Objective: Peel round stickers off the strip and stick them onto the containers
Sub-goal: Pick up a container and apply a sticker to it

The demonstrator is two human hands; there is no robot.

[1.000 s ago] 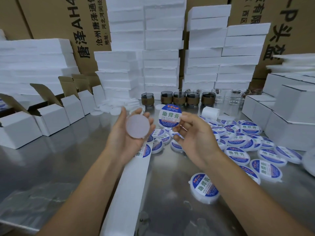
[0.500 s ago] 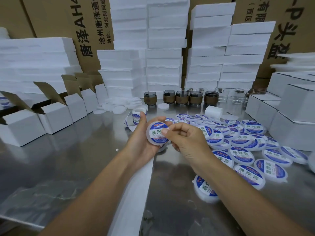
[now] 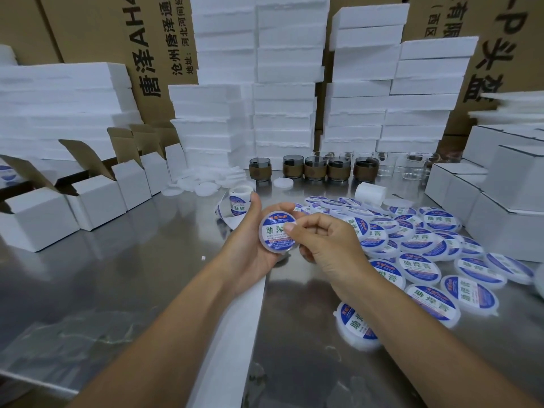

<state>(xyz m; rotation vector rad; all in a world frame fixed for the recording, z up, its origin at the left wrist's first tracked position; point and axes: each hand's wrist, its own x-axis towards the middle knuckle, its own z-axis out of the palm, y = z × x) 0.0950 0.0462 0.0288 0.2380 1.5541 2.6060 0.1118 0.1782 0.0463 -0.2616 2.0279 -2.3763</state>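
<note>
Left hand [image 3: 250, 254]: cupped under the container [image 3: 278, 251], thumb and fingertips curled round its rim, held above the worktop [image 3: 117, 290].
Right hand [image 3: 326, 242]: thumb tip pressed on the sticker [image 3: 273, 231], other fingers curled in at the container's right edge, seemingly pinching it; contact underneath hidden.
Sticker: round blue-and-white label lying on the lid face and nearly filling it; visible edges look flat, part under the thumb hidden.
Strip [image 3: 235, 334]: bare white backing trailing from under the left wrist toward the near edge; roll [image 3: 240, 201] with unpeeled labels just behind the left hand.
Finished pile [image 3: 426, 260]: labelled containers spread to the right, some overlapping.
Blank stock [image 3: 203, 184]: plain white discs heaped at the back left, near open boxes [image 3: 97, 198].
Handling, judged: light, shallow, stiff plastic with a smooth rim, likely to slip if squeezed flat; best held by the rim from below, face left free.
Label, judged: thin, floppy, tacky; best taken by one edge, rubbed from centre outward against creases.
Stage, judged: smoothing down, then onto the pile.
</note>
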